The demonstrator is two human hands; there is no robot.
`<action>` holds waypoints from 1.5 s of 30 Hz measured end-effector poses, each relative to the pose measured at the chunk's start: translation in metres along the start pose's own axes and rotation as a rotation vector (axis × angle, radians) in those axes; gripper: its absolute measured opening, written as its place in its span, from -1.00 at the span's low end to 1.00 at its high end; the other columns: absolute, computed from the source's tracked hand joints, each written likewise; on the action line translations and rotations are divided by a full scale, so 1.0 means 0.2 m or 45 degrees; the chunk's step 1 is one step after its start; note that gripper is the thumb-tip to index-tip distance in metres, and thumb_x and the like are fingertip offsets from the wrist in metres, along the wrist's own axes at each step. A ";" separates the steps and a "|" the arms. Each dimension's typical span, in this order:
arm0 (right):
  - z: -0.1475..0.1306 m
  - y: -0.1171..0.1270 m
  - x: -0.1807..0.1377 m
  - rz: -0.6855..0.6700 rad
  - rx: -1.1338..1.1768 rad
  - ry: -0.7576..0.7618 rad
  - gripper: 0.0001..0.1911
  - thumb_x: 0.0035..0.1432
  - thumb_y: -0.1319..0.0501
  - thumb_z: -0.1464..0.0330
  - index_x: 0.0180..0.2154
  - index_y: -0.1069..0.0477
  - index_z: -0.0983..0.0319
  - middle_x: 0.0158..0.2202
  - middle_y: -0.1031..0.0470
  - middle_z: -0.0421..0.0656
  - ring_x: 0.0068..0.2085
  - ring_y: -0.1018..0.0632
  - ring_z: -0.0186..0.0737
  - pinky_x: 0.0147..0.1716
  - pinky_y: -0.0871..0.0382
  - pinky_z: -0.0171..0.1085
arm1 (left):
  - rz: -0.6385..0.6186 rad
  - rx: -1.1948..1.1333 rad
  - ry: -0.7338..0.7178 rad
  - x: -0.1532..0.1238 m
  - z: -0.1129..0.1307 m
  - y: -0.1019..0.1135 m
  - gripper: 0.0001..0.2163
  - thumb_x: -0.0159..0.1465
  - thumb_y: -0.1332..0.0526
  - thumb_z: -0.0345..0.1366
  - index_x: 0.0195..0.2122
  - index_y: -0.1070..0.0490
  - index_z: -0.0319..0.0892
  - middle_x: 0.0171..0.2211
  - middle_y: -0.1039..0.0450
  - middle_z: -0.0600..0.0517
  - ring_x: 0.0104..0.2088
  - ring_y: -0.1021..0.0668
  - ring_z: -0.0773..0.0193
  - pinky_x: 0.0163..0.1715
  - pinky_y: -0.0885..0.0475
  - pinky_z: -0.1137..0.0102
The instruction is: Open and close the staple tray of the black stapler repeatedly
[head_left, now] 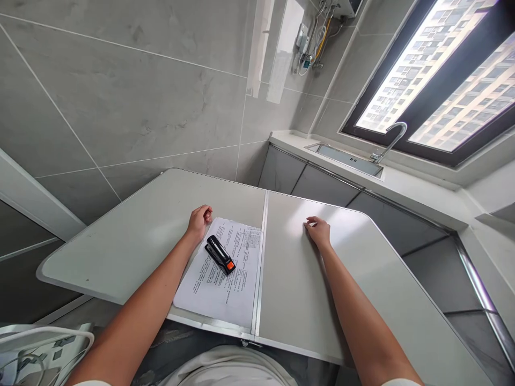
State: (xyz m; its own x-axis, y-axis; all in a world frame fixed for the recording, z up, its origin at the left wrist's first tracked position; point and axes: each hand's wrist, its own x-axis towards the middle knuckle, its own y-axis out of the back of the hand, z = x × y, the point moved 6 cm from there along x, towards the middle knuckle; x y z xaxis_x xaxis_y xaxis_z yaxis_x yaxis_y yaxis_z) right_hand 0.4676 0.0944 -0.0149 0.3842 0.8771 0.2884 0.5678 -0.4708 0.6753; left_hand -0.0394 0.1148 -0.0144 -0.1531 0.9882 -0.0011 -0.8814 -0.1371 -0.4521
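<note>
On the light folding table (pixel 148 214) lie printed sheets of paper (pixel 239 305), and a black stapler (pixel 220 255) with an orange-red end rests across them at a slant. My left hand (pixel 199 222) lies by the upper left corner of the papers, its fingers curled into a loose fist with nothing seen in it. The stapler is apart from it, a little below. My right hand (pixel 319 232) rests on the table's right half, away from the papers. Its fingers are loosely bent, slightly apart, and hold nothing.
A metal-edged seam (pixel 261 257) divides the tabletop just right of the papers. Behind stands a counter (pixel 422 195) with a sink (pixel 346 158) and a curved faucet (pixel 392 140) under a window. A white frame with cables (pixel 44 348) is at the lower left.
</note>
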 end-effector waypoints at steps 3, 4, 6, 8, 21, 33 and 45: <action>-0.04 0.01 -0.01 0.015 0.039 0.011 -0.78 -0.07 -0.27 0.25 -0.36 -0.57 0.21 -0.35 -0.64 -0.08 -0.34 -0.56 -0.11 -0.12 -0.43 -0.14 | 0.004 0.011 -0.002 -0.01 0.00 -0.01 -0.84 0.10 -0.33 -0.29 -0.53 -0.40 -0.20 -0.63 -0.15 0.15 -0.61 -0.26 0.45 -0.59 -0.20 0.50; -0.05 0.02 -0.02 0.024 0.056 0.011 -0.78 -0.07 -0.27 0.26 -0.36 -0.57 0.22 -0.36 -0.64 -0.06 -0.33 -0.57 -0.10 -0.14 -0.44 -0.14 | 0.005 0.012 -0.001 -0.01 0.00 -0.01 -0.85 0.10 -0.32 -0.29 -0.53 -0.40 -0.21 -0.63 -0.15 0.15 -0.61 -0.26 0.45 -0.59 -0.19 0.50; -0.11 -0.01 -0.05 0.038 0.099 0.017 -0.75 -0.06 -0.26 0.26 -0.32 -0.56 0.23 -0.34 -0.65 -0.03 -0.33 -0.59 -0.08 -0.18 -0.47 -0.14 | 0.006 0.011 0.001 -0.01 0.00 -0.01 -0.85 0.10 -0.32 -0.29 -0.54 -0.41 -0.21 -0.63 -0.15 0.15 -0.61 -0.26 0.45 -0.59 -0.19 0.50; -0.22 -0.10 -0.09 0.022 0.155 0.047 -0.71 -0.03 -0.25 0.26 -0.24 -0.56 0.24 -0.31 -0.66 -0.02 -0.32 -0.61 -0.09 -0.21 -0.49 -0.15 | 0.005 0.014 0.006 -0.01 0.00 -0.01 -0.85 0.10 -0.32 -0.30 -0.54 -0.41 -0.21 -0.63 -0.15 0.15 -0.61 -0.25 0.46 -0.59 -0.18 0.50; -1.23 -0.98 -0.17 -0.377 0.254 0.318 -0.77 0.31 -0.29 0.35 -0.01 -0.51 0.21 -0.05 -0.60 -0.08 -0.04 -0.55 -0.12 -0.02 -0.49 -0.08 | -0.015 0.098 -0.060 -0.01 -0.01 0.02 -0.79 0.18 -0.32 -0.19 -0.50 -0.42 -0.19 -0.61 -0.15 0.15 -0.60 -0.26 0.44 -0.56 -0.21 0.47; -1.23 -0.98 -0.15 -0.403 -0.012 0.359 -0.83 0.33 -0.25 0.30 -0.10 -0.54 0.20 -0.11 -0.60 -0.08 -0.08 -0.56 -0.11 -0.12 -0.45 -0.20 | -0.028 0.120 -0.046 0.00 -0.01 0.01 -0.77 0.20 -0.29 -0.17 -0.49 -0.39 -0.19 -0.62 -0.16 0.16 -0.61 -0.27 0.44 -0.56 -0.20 0.46; -0.19 -0.01 -0.22 -0.171 -0.426 0.066 -0.78 0.13 -0.16 0.30 -0.55 -0.32 0.16 -0.56 -0.39 -0.14 -0.47 -0.39 -0.18 -0.44 -0.06 -0.26 | -0.051 0.197 -0.054 -0.03 0.02 -0.02 -0.80 0.17 -0.27 -0.21 -0.52 -0.38 -0.18 -0.61 -0.18 0.16 -0.60 -0.27 0.45 -0.57 -0.18 0.48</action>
State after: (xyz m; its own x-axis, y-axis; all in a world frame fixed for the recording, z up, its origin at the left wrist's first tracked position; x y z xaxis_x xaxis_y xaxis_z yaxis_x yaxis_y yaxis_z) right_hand 0.4225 0.0608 -0.0028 0.2803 0.9366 0.2103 0.3380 -0.3014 0.8916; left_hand -0.0360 0.1091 -0.0093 -0.1324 0.9898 0.0533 -0.9448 -0.1098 -0.3086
